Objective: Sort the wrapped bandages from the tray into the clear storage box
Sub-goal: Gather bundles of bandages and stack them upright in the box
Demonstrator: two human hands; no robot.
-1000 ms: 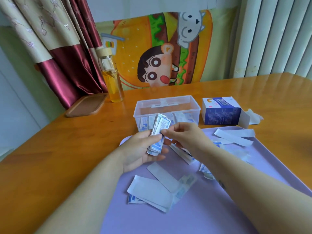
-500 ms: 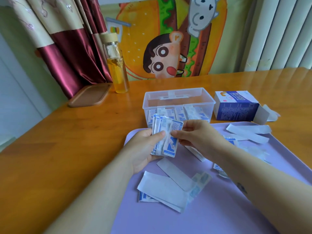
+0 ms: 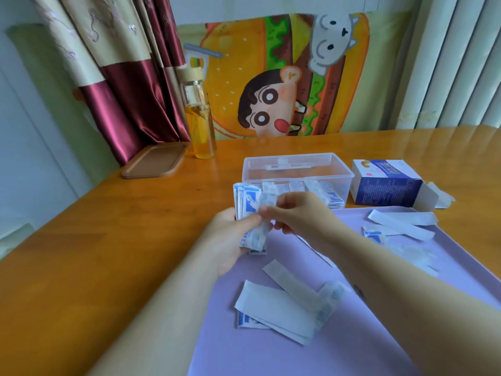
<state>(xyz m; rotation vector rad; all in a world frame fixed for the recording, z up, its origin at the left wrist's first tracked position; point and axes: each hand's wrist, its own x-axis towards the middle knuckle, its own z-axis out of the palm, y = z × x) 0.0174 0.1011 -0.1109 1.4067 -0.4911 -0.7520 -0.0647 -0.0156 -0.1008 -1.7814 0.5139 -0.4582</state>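
Head view: my left hand (image 3: 230,240) holds a fanned stack of blue-and-white paper-wrapped bandages (image 3: 248,203) over the far-left corner of the flat lilac plastic tray (image 3: 271,354), just before the clear plastic storage box (image 3: 298,165).
Left fingers: curled round the stack's lower half, thumb across its face.
Right fingers: my right hand (image 3: 298,213) pinches the front wrapper (image 3: 259,236) near mid-length.
Loose wrappers: one cluster (image 3: 276,308) lies near me on the tray, another (image 3: 401,223) at its far right.
Handling: light, thin, floppy, probably slick; I'd pinch across the short width and square the stack.
Hard to see: box contents show only through its front wall; my right forearm (image 3: 393,267) covers some wrappers; the pinched one is blurred.
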